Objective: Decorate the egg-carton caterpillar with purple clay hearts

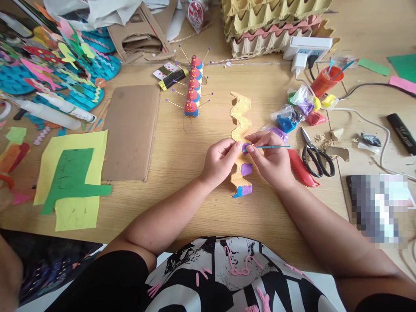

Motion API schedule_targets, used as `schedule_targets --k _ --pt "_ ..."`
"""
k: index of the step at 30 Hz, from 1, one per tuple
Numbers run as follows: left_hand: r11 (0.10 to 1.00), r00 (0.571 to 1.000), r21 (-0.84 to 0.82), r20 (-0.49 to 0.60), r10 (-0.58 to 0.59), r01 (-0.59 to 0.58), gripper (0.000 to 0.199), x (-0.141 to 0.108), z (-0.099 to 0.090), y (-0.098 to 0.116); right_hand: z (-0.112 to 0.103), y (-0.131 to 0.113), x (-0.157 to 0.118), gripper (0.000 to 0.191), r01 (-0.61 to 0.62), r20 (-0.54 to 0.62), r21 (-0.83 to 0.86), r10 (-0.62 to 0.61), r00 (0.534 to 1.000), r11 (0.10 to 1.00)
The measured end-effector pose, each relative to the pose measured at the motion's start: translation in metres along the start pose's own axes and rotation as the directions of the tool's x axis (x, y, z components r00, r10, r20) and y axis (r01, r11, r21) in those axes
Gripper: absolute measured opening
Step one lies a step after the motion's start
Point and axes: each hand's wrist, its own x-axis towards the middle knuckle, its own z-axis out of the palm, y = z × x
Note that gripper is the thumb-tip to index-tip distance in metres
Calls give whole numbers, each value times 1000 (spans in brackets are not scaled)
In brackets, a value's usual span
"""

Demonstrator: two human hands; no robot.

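Observation:
A strip of yellowish egg carton [242,108] lies lengthwise in front of me. Purple patches that look like clay [246,169] cover some of its side bumps, and a blue patch [238,191] is at the near end. My left hand [221,161] grips the strip's left side with thumb and fingers. In my right hand [273,158] is a thin blue stick tool [276,147], pinched and pointing left, with its tip by a purple patch between my hands. The right fingertips also touch the strip there; some are hidden.
A painted red and blue caterpillar [193,86] with pins stands beyond the strip. Right are scissors [313,156], a red comb-like piece [302,169], bagged clay [287,123], an orange cup [326,81] and cables. Left lies cardboard [130,130]; egg trays [276,21] sit behind.

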Motion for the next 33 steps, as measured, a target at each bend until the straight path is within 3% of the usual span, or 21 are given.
schedule_targets --k 7,16,23,33 --pt "1000 1000 -14 -23 0 0 61 -1 1 1 0 -5 0 33 -150 41 154 145 989 977" --pt "1000 1000 -3 -4 -9 9 57 -3 1 -3 -1 -2 1 33 -80 9 45 80 997 996" --pt "1000 1000 -11 -20 -11 11 60 -2 2 -1 1 -6 -1 36 -134 13 111 133 991 985" --pt "999 1000 34 11 29 -29 60 -3 1 3 2 -13 -2 36 -117 -7 38 117 993 992"
